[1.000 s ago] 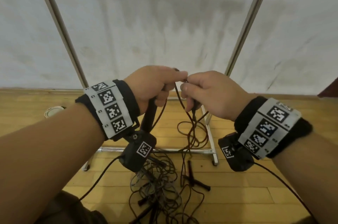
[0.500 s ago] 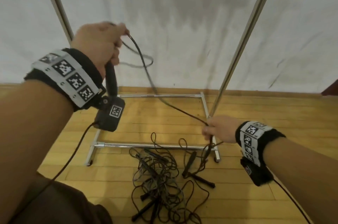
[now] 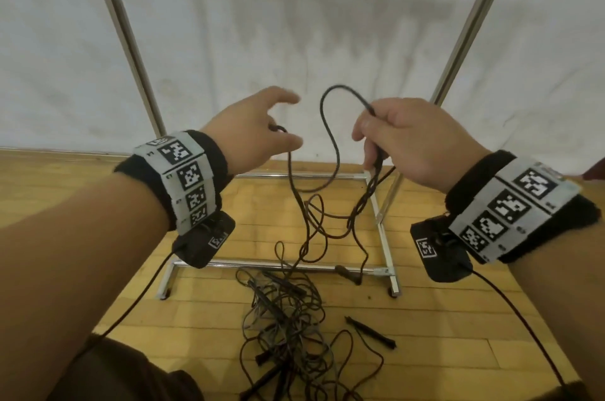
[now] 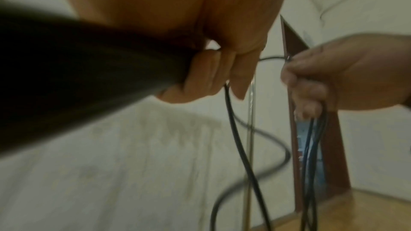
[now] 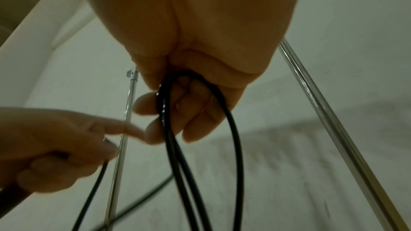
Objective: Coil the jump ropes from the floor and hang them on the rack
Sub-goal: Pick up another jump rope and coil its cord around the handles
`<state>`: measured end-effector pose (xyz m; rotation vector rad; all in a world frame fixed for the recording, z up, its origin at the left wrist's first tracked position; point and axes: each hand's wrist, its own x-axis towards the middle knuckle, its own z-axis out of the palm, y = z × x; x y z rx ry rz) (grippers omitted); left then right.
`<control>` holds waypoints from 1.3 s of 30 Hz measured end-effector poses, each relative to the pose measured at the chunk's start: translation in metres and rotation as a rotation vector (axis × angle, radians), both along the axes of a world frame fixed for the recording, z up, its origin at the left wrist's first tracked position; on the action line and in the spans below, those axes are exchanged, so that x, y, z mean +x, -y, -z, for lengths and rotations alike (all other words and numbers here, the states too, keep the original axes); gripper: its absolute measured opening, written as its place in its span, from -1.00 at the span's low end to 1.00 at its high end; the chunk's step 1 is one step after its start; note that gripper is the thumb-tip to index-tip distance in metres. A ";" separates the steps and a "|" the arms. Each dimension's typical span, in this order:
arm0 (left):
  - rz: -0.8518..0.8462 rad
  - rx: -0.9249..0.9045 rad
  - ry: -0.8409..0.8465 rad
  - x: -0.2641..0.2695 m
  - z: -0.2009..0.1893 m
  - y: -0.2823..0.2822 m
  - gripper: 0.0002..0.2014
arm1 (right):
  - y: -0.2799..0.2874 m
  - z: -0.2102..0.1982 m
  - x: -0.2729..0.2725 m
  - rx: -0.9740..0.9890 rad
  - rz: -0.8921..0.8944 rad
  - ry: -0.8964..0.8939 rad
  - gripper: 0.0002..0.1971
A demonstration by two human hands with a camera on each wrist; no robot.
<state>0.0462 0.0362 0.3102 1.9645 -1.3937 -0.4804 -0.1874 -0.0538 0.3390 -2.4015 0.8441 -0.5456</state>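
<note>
A black jump rope's cord (image 3: 322, 105) arcs between my two hands in front of the rack. My left hand (image 3: 288, 125) holds the rope's thick black handle (image 4: 77, 76) in its lower fingers, with index finger and thumb stretched out. My right hand (image 3: 370, 138) grips a few gathered loops of the same cord (image 5: 164, 110), which hang down below it. From there the cord trails to the floor. A tangled pile of more ropes (image 3: 284, 328) lies on the wooden floor below my hands.
The rack's two metal uprights (image 3: 131, 50) (image 3: 465, 40) rise at left and right against a white wall, and its base frame (image 3: 281, 264) sits on the floor. A loose black handle (image 3: 370, 332) lies right of the pile. Wrist-camera cables hang from both arms.
My left hand has dropped from high on the left and my right hand has risen from near the rack base. Both now meet at mid height, and the cord between them has gone slack.
</note>
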 end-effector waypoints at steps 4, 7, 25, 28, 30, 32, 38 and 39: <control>0.326 -0.027 -0.180 -0.021 -0.003 -0.004 -0.71 | -0.005 0.008 0.004 -0.038 -0.092 -0.200 -0.71; 0.350 -0.002 -0.004 -0.031 -0.004 -0.002 -0.86 | -0.006 0.013 0.003 -0.061 -0.135 -0.214 -0.71; -0.205 0.062 0.045 0.052 0.011 -0.002 -0.68 | 0.030 0.108 -0.028 0.133 0.006 -0.538 -0.71; -0.051 0.101 0.153 0.031 0.013 -0.001 -0.58 | 0.025 0.074 -0.021 0.155 0.030 -0.289 -0.69; 0.071 0.076 0.145 0.010 0.011 0.000 -0.61 | 0.017 0.057 -0.019 0.146 0.030 -0.195 -0.67; 0.211 0.096 0.140 -0.012 0.011 0.000 -0.59 | 0.007 0.044 -0.015 0.151 0.020 -0.133 -0.68; 0.376 0.109 0.141 -0.045 0.006 0.004 -0.81 | -0.015 0.024 -0.011 0.153 -0.040 -0.033 -0.68; 0.349 0.081 0.161 -0.044 0.004 0.005 -0.77 | -0.015 0.024 -0.012 0.155 -0.046 -0.012 -0.69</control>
